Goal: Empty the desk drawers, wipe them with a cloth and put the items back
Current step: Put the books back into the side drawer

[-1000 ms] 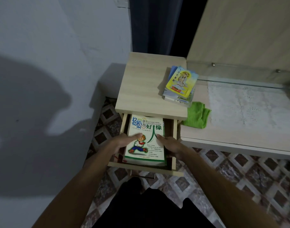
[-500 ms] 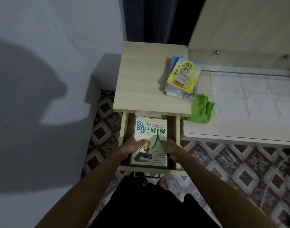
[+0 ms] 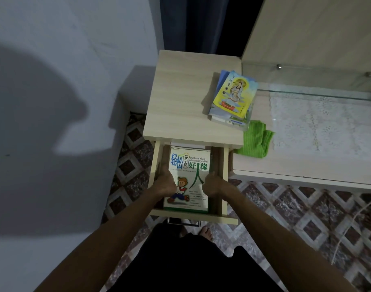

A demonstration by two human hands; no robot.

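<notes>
1. My left hand (image 3: 166,183) and right hand (image 3: 212,184) each clasp a side edge of the green-and-white paperback (image 3: 188,178), which lies inside the open drawer (image 3: 193,216).
2. I'd lift it level, clear of the drawer walls, toward the book stack (image 3: 233,98) on the desk (image 3: 180,102).

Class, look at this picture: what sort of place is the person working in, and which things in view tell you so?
Probably a room in a home, perhaps a bedroom or study. A small wooden drawer unit stands beside a glass-topped desk with a lace mat under the glass, a dark curtain hangs behind, and the floor is patterned tile.
</notes>
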